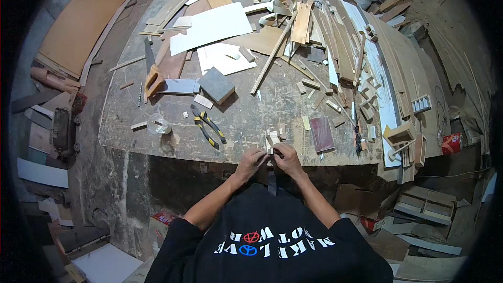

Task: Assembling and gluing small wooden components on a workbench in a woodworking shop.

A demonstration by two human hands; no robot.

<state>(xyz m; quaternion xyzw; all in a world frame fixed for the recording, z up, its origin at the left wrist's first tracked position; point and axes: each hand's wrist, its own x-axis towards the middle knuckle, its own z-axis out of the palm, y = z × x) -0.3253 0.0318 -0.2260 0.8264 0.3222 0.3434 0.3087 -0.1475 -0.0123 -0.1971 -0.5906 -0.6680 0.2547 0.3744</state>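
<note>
At the near edge of the cluttered workbench (243, 120), the left hand (251, 162) and right hand (287, 159) pinch a small pale wooden piece (272, 139) between their fingertips; yellow-and-black-handled pliers (201, 117) lie to its left, a maroon rectangular panel (321, 134) to its right.

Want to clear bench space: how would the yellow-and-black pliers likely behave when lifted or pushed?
The pliers probably feel heavy for their size, since their jaws look metal. The spread handles might swing when gripped. Lying flat, they would likely slide rather than roll.
</note>
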